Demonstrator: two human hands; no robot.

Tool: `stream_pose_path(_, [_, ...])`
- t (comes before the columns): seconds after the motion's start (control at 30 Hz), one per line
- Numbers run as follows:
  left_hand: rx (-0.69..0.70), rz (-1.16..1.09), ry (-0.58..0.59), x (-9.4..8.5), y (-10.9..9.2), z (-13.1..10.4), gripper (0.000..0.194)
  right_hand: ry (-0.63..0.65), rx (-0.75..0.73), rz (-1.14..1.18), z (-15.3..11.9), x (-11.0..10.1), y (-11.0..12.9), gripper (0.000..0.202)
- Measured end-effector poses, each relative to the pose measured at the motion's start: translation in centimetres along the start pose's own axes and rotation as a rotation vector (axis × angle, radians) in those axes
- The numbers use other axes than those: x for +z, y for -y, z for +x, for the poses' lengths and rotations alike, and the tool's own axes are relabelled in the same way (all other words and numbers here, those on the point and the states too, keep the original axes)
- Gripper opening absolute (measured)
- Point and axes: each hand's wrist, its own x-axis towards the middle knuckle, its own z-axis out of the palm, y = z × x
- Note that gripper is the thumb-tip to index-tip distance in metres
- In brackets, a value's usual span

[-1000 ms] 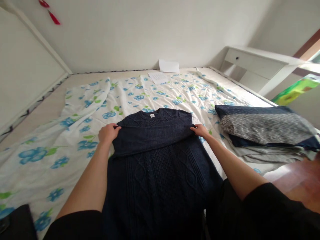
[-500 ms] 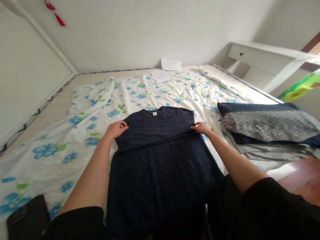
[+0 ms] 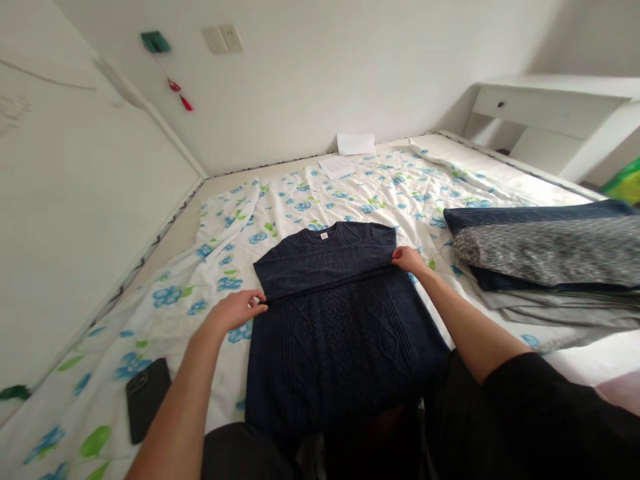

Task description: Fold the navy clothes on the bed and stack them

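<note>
A dark navy cable-knit sweater (image 3: 333, 327) lies spread on the bed in front of me, its neckline and small white label at the far end. Its sleeves are laid across the chest in a flat band. At the sweater's left side, my left hand (image 3: 239, 311) pinches the edge near the lower fold of that band, thumb and forefinger curled. Closed on the other end of the band is my right hand (image 3: 410, 259), its fingertips at the sweater's right edge. The hem end, close to my body, is dark and partly lost in shadow.
A white sheet with blue flowers (image 3: 303, 207) covers the bed. Folded knitwear (image 3: 545, 250) is stacked to the right. A black phone (image 3: 147, 400) lies at the left. Two papers (image 3: 356, 144) are near the wall, and a white desk (image 3: 545, 120) stands beyond.
My left hand has moved down the sweater's left edge, from the upper sleeve area to the band's lower fold. My right hand stays at the right edge. The view has turned left.
</note>
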Motion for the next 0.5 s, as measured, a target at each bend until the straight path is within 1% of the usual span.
stream_pose_path(0.07, [-0.005,-0.086,-0.085,2.7,-0.5,-1.5,0.042,0.011,-0.06,-0.007,-0.2,0.1,0.1,0.027])
stream_pose_path(0.13, [-0.007,-0.105,-0.16,5.1,-1.1,-1.5,0.043,0.028,-0.122,-0.033,-0.5,0.3,0.2,0.036])
stream_pose_path(0.2, [0.002,-0.079,-0.264,6.8,-1.5,-0.3,0.043,0.041,-0.177,-0.08,-0.8,0.3,0.3,0.043])
stream_pose_path(0.3, [0.065,-0.067,-0.435,8.2,-1.0,2.1,0.048,0.045,-0.226,-0.149,-1.1,0.1,0.4,0.046])
stream_pose_path(0.37, [0.112,-0.081,-0.46,8.8,-0.1,3.4,0.052,0.054,-0.238,-0.173,-1.1,-0.1,0.4,0.044])
stream_pose_path(0.43, [0.143,-0.092,-0.421,9.2,0.7,4.3,0.051,0.063,-0.24,-0.189,-1.1,-0.1,0.5,0.043])
stream_pose_path(0.5, [0.157,-0.095,-0.386,9.5,1.3,4.8,0.045,0.061,-0.234,-0.2,-1.1,0.0,0.6,0.041])
